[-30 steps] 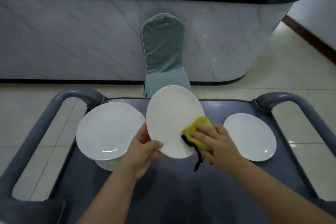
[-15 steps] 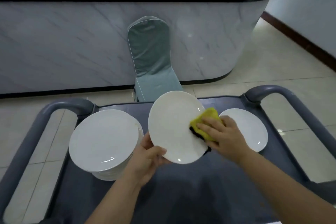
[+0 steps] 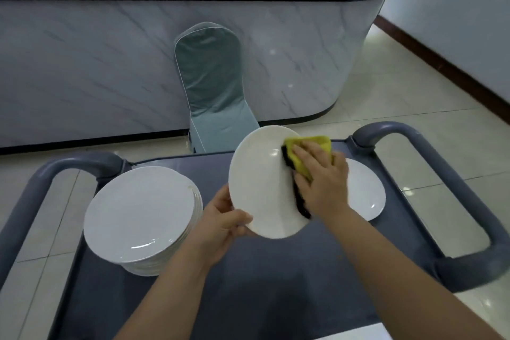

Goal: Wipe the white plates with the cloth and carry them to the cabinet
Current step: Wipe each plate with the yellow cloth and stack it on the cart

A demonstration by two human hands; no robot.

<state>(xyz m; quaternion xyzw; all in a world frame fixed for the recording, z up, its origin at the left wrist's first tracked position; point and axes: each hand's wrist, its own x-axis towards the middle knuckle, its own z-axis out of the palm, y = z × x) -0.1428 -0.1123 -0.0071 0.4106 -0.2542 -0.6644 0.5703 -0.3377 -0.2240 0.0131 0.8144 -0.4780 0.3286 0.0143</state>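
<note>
I see my left grip pinching the tilted white plate at its 7 o'clock rim above the cart, while my right grip, fingers flat, presses the yellow cloth near its 2 o'clock edge.

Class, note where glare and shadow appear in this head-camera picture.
Head view: small glare spots on the held plate, the plate stack and the single plate; floor tiles reflect light; a soft shadow darkens the cart top beneath the arms.
</note>
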